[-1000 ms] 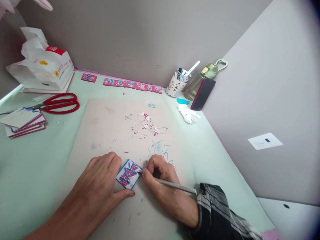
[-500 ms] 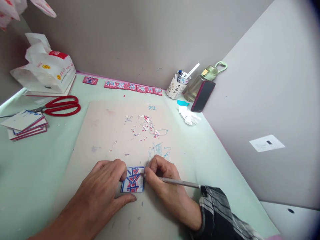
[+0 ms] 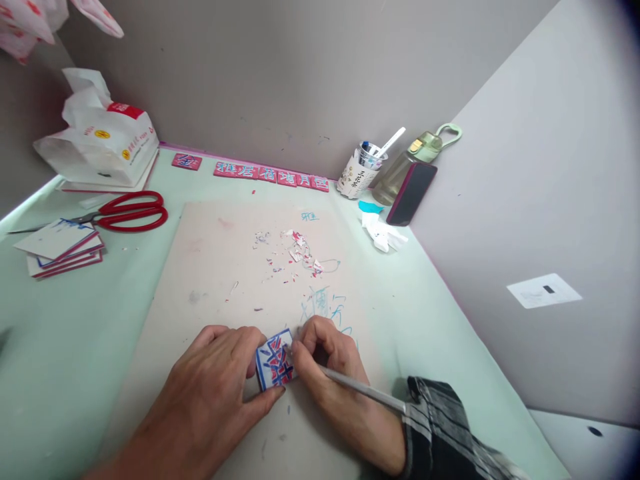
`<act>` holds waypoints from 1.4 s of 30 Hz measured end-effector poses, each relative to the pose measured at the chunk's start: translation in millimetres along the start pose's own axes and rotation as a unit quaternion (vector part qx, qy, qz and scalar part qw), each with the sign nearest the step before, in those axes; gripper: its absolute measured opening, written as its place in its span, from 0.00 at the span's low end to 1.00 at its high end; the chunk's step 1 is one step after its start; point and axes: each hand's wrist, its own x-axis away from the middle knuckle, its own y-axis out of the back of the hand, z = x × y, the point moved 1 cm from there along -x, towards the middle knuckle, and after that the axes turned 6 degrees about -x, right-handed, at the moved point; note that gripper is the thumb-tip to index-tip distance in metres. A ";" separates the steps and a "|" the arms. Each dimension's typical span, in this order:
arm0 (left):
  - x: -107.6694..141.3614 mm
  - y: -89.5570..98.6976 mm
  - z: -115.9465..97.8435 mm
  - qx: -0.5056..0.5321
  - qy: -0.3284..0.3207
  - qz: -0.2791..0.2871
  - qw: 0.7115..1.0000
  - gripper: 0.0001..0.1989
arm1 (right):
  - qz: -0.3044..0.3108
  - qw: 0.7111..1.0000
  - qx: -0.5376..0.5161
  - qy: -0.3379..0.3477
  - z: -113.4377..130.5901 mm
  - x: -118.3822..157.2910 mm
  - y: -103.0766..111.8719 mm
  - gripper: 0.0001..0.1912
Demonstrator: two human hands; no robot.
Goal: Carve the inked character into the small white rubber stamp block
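Note:
A small square carving block with a blue-lined character and red cut-away patches lies tilted on the beige board. My left hand grips its left side, fingers at the upper left corner and thumb at the lower edge. Pinched in my right hand is a slim carving knife with a silver-grey handle, its tip at the block's right part. My fingers partly hide the blade. Beyond both hands, red and white shavings are scattered over the board beside blue pen marks.
Red-handled scissors and stacked white cards lie left. Along the back stand a paper bag, carved red tiles, a pen cup, a bottle and a phone. A crumpled tissue lies near the phone.
The block has turned counterclockwise under my left hand, whose thumb now touches its lower edge. The knife handle slants more steeply. The whole view has shifted slightly.

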 end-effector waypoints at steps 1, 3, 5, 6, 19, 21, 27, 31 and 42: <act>-0.4 -0.1 -0.5 -0.003 -0.002 -0.007 1.000 0.08 | 0.001 1.000 0.000 0.003 0.1 0.3 0.1 0.13; -0.6 0.1 0.0 -0.003 0.002 -0.004 1.000 0.10 | 0.003 1.000 -0.002 0.006 0.0 0.1 0.9 0.13; 0.0 0.6 2.5 0.005 0.016 0.024 1.000 0.13 | 0.007 1.000 -0.002 0.003 -0.1 -0.9 2.1 0.13; 0.3 1.0 4.4 0.010 0.026 0.046 0.999 0.14 | 0.011 1.000 -0.001 0.001 -0.2 -1.6 2.7 0.13; -21.8 4.1 9.9 0.101 -0.043 0.044 0.993 0.15 | 0.016 1.000 -0.010 0.000 -2.5 -5.8 3.5 0.13; -21.6 2.3 13.6 0.113 -0.042 0.050 0.991 0.14 | 0.019 1.000 -0.009 0.005 -2.7 -5.8 3.6 0.14; -21.2 -0.1 11.7 0.026 -0.088 0.025 0.995 0.17 | 0.014 1.000 -0.012 0.011 -1.5 -6.4 3.4 0.14; -25.6 -3.1 8.3 -0.028 -0.080 -0.002 0.996 0.16 | 0.017 1.000 0.000 0.013 0.4 -6.3 3.6 0.15; -10.0 9.6 28.5 0.017 0.037 0.000 0.999 0.15 | 0.030 1.000 -0.007 -0.003 2.5 -5.8 4.8 0.15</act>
